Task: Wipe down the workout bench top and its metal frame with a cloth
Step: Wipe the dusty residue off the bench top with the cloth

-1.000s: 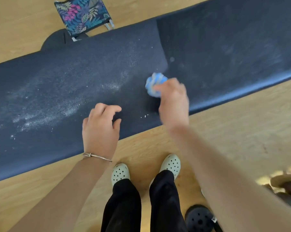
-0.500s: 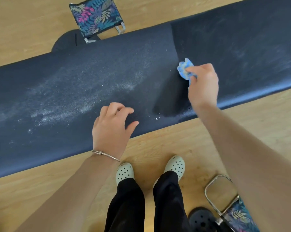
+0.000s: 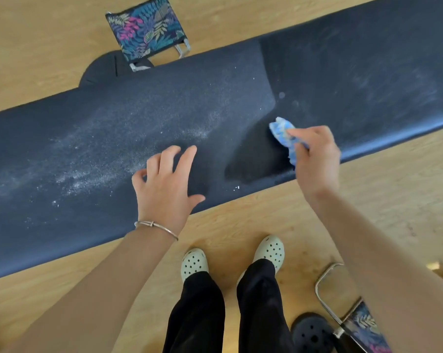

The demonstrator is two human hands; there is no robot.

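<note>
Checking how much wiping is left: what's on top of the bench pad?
White dust streaks the bench pad left of a wiped patch. The right hand grips a blue cloth on it; the left hand is spread above. Anything under them is hidden.

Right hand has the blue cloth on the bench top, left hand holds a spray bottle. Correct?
Not quite. The left hand holds nothing; its fingers are spread over the bench top. The rest stands: the right hand grips the blue cloth on the bench top. The head view shows it.
</note>
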